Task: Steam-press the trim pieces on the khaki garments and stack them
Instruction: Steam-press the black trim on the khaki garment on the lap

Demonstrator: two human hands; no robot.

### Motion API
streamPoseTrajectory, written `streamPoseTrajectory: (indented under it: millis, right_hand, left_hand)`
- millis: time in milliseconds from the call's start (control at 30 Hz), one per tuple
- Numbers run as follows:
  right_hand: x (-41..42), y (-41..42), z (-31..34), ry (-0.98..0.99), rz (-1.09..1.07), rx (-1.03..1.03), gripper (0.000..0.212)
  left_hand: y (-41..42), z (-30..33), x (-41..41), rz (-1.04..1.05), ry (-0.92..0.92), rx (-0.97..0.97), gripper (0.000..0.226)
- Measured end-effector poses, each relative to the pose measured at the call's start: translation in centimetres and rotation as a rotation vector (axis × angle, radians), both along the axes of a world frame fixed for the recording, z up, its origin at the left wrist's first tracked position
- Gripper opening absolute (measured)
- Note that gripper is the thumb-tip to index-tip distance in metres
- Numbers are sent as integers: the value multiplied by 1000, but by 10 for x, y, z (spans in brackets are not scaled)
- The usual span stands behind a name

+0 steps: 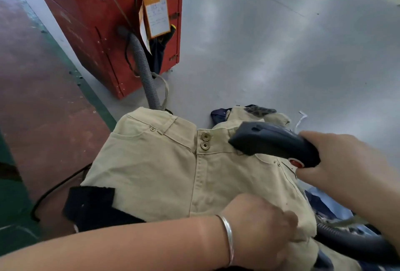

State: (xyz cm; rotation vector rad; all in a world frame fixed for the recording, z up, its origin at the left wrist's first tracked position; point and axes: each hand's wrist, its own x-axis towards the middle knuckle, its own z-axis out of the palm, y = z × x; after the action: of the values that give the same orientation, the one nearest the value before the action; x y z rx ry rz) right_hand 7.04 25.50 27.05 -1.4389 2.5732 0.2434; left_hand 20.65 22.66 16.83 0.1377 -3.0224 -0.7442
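A pair of khaki trousers [164,171] lay waistband-up over a padded form in the middle of the view, its two metal snap buttons [205,140] near the centre. The right hand [344,162] came in from three o'clock, fingers curled round the handle of a dark steam iron [272,141], thumb beside its red button [296,163]; the iron's nose rested on the waistband just right of the snaps. The left hand [259,225], with a silver bangle [228,238] at the wrist, reached in from seven o'clock and pinched the khaki cloth at the trousers' lower right, at about five o'clock from the snaps. A dark trim piece [91,203] lay at the trousers' eight o'clock edge. A grey corrugated hose [145,65] ran up at twelve o'clock towards a red cabinet [104,32] bearing an orange tag [156,11].
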Motion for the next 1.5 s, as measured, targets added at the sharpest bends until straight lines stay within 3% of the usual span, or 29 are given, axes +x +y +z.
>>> streamPoseTrajectory:
  millis: [133, 267, 433, 500, 567, 667, 800, 900, 1167, 1367, 1500]
  right_hand:
    - [4, -42, -18, 168, 69, -45, 11]
    - [-2, -98, -31, 52, 64, -16, 14]
    - [-20, -81, 5, -109, 82, -221, 11]
    - [-18, -57, 22, -68, 137, -218, 17]
    - [-10, -39, 31, 10, 211, -141, 25]
    - [12, -32, 26, 116, 272, 62, 18]
    - [38, -47, 6, 293, 355, 127, 24]
    - [46, -72, -12, 242, 373, 93, 18]
    - [30, -135, -43, 127, 249, 34, 16]
    - [-16, -76, 19, -24, 235, -140, 14]
    - [-18, -34, 21, 82, 205, 13, 22]
  left_hand:
    - [0, -6, 1, 6, 44, -19, 22]
    - [-1, 0, 7, 21, 32, -6, 28]
    - [-3, -4, 25, 243, 305, 22, 33]
    - [-1, -8, 21, 305, 212, -44, 44]
    - [5, -14, 14, 234, -13, -218, 65]
    - [13, -20, 6, 128, -204, -310, 74]
    - [16, -27, 4, 64, -102, -370, 78]
    - [14, -24, 6, 65, -44, -392, 78]
    - [18, -24, 11, 52, -143, -394, 76]
    - [15, -30, 10, 67, -94, -372, 71]
    - [16, -31, 5, 52, -104, -348, 71]
